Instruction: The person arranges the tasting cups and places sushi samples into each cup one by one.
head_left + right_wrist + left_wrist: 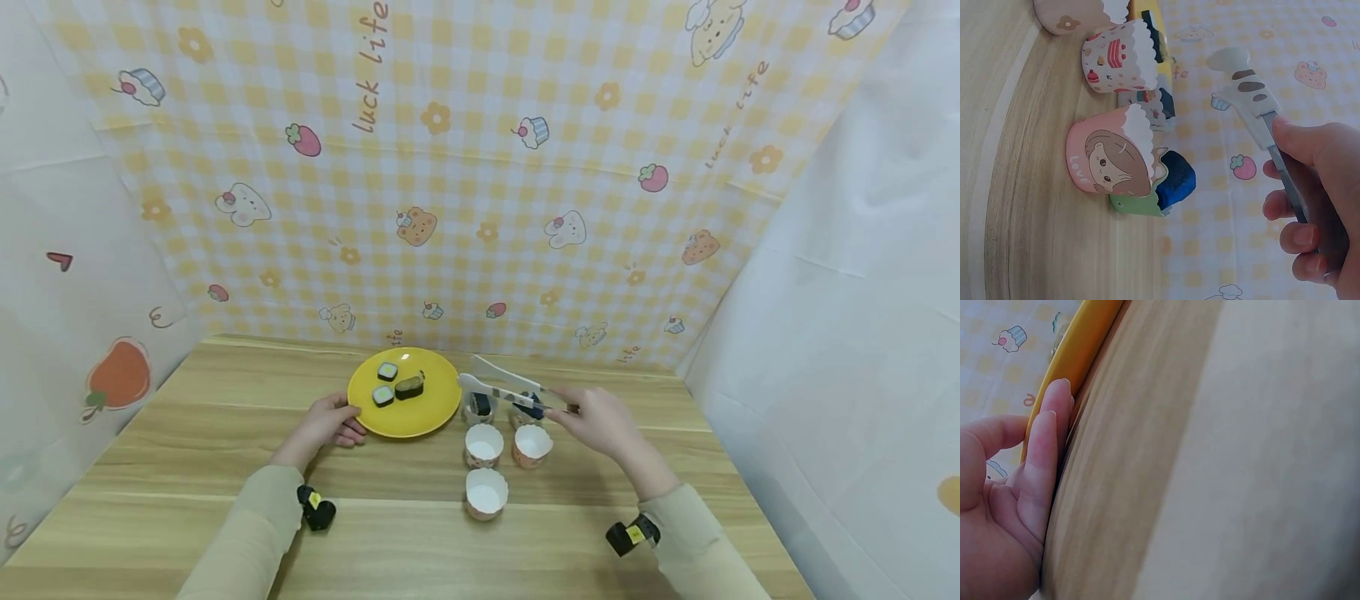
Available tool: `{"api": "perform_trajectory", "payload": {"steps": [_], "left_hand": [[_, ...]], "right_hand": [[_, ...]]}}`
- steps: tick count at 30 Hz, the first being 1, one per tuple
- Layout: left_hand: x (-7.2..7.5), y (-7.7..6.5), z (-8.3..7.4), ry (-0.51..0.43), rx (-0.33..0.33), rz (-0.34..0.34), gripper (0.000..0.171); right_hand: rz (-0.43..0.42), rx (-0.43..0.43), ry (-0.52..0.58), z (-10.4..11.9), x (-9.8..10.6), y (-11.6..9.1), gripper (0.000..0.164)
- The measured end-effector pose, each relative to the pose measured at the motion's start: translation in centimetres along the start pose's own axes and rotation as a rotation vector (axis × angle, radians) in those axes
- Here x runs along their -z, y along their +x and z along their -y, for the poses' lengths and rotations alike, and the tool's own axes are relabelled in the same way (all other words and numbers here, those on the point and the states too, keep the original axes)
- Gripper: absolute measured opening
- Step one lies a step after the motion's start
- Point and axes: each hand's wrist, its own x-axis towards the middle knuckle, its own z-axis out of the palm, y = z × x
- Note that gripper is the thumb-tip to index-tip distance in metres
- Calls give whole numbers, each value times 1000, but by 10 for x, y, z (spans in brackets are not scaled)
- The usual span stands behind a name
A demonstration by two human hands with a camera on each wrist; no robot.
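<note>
My left hand (330, 423) pinches the left rim of a yellow plate (420, 423), thumb above and fingers beneath. On it lie two small white-topped sushi rolls (382, 396) and a dark-sided sushi piece (409, 386) with a brownish top. In my right hand (600, 421) are tongs with white, brown-spotted tips (1250, 94); the tips are apart, with nothing between them. They hover over the two back paper cups, to the right of the plate. One back cup holds a dark sushi piece (482, 405), and the green cup (1135, 205) holds something dark blue (1177, 181).
In front of the back cups stand a pink paper cup (1107, 153), a patterned cup (1113, 59), and a nearest cup (487, 493). A checked cloth (480, 167) hangs behind the wooden table (390, 542), with white cloth (847, 333) at the sides.
</note>
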Motion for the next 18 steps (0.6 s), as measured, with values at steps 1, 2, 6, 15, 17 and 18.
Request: {"api": "perform_trajectory", "payload": {"steps": [1,2,6,15,17,18], "left_hand": [[0,0,0,1,2,-1,47],[0,0,0,3,2,-2,47],[0,-1,-1,3,6,-4,49],[0,2,1,5,12,-9,48],[0,3,2,5,13,-13,48],[0,3,2,4,14,-16,47]], "right_hand": [[0,6,0,0,-1,1,39],[3,10,-2,0,-1,3,39],[26,24,-16,0,-4,8,41],[71,27,-38,4,-9,18,41],[80,33,-36,5,-10,21,41],[85,36,-35,5,-11,22,41]]}}
